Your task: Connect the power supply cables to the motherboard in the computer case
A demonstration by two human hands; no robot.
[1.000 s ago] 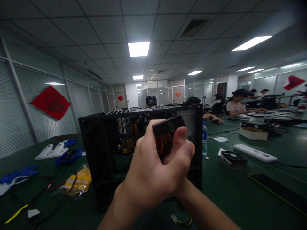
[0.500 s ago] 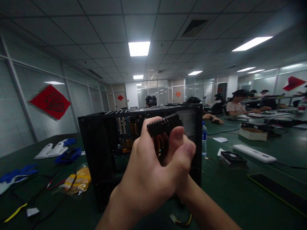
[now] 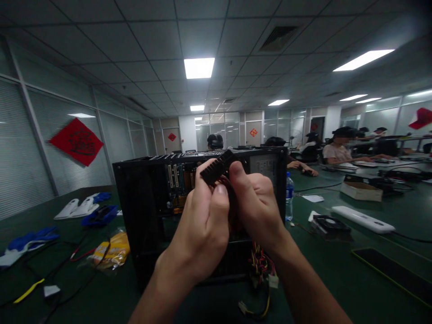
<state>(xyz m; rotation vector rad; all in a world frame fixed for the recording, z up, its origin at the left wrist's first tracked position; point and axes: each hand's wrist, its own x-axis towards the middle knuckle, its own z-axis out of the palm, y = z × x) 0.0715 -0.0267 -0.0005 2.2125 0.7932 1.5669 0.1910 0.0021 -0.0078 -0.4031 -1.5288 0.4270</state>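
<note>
Head view: left hand (image 3: 202,225), right hand (image 3: 258,207) raised, fingers pinching black connector (image 3: 216,167) before computer case (image 3: 141,202).

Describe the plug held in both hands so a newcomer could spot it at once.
Find the open black computer case standing on the green table. Before its top edge, the left hand and right hand pinch a long black plug. Unlike the small white plugs dangling below the wrists, it is wide, dark and held up high.
</note>
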